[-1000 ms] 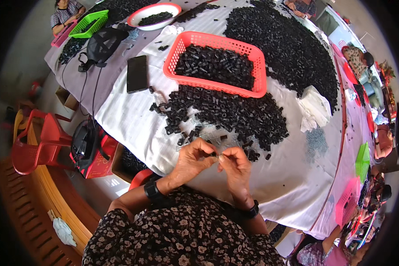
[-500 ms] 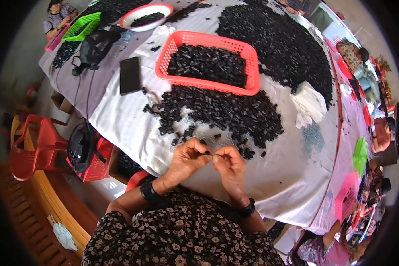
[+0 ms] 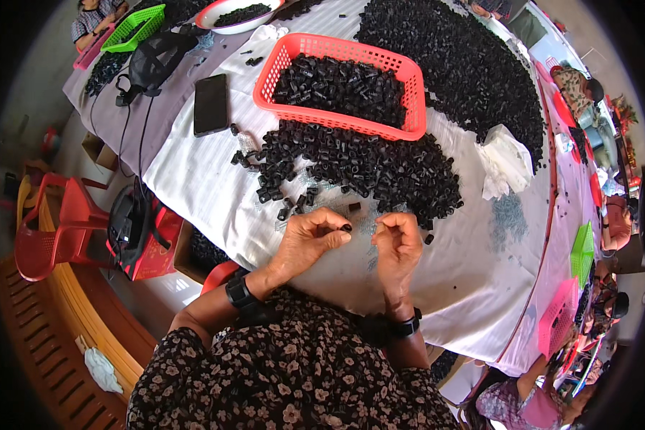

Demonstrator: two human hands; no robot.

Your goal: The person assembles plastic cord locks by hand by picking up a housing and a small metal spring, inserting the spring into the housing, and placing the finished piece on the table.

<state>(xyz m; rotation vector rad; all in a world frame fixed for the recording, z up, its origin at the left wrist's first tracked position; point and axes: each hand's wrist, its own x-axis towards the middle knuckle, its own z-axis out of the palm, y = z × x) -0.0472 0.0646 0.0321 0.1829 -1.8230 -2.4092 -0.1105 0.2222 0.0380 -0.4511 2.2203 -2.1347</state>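
Observation:
Between the thumb and fingertips of my left hand (image 3: pixel 302 241) is a small black cylindrical plastic piece (image 3: pixel 346 228), its end facing right. My right hand (image 3: pixel 399 247) is raised a short gap away, thumb and fingers pinched together; whatever they hold, if anything, is too small to make out. Just beyond both hands spreads a loose heap of similar black pieces (image 3: pixel 387 168), with thin clear-bluish slivers scattered at its near edge. Behind the heap, a red perforated basket (image 3: pixel 337 123) is filled with more black pieces.
A dark smartphone (image 3: pixel 211 105) lies left of the basket. Crumpled white plastic (image 3: pixel 507 163) and a patch of bluish slivers (image 3: pixel 509 223) are on the right. A larger black heap (image 3: pixel 451 72) covers the far table. A red chair (image 3: pixel 68 226) stands at left; other people sit around.
My hands have drawn apart; the right one has shifted right. The left still pinches a black piece, now showing more. The view has tilted slightly, moving the basket up.

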